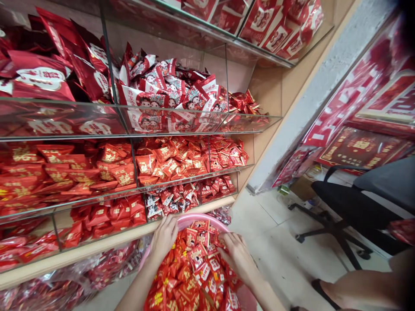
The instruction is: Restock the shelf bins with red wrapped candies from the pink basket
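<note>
A pink basket (212,219) full of small red packets (189,276) is at the bottom centre, close to the lowest shelf. My left hand (166,235) is at the basket's far left rim, its fingers bent over the edge. On the right side, my right hand (235,250) lies at the rim with its fingers curled over the packets; whether it grips a packet or the rim cannot be made out. The basket's lower part is outside the view.
Glass-fronted shelves (194,113) hold red packets in divided compartments. Plastic bags of packets (106,270) lie beneath. A black office chair (343,203) stands right, near a person's bare leg (353,287). Red decorations (359,147) hang beyond the wall edge.
</note>
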Motion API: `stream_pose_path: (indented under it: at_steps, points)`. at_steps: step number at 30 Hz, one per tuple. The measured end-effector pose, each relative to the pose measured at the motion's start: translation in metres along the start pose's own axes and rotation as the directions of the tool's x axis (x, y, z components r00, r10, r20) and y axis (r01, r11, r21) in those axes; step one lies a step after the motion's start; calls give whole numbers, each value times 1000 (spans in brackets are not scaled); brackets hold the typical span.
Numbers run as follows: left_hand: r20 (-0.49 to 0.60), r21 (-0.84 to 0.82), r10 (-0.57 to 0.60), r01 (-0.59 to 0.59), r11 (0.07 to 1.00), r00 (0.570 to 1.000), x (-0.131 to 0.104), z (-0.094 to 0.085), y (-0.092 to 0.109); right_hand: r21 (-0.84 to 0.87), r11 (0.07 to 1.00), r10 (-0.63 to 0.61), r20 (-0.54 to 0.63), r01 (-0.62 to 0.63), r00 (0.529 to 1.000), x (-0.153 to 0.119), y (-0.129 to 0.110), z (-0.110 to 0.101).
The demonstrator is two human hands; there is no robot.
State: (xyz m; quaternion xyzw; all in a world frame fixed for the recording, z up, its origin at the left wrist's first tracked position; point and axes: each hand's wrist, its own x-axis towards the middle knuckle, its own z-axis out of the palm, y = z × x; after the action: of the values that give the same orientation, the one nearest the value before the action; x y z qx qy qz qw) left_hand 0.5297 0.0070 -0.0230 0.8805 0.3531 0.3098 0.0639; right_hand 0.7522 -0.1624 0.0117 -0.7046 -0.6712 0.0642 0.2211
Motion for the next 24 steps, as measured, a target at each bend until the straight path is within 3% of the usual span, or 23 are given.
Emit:
stream_pose_path:
  at_steps: [12, 24]
  points:
    - [-9, -1, 0, 0, 1000, 1000, 0, 0, 1, 33, 999, -27, 71, 24, 997, 3, 2, 2]
    - [8, 9, -6, 6, 1000, 1000, 1, -1, 2, 36, 999, -35, -117, 39, 993, 8, 17, 25]
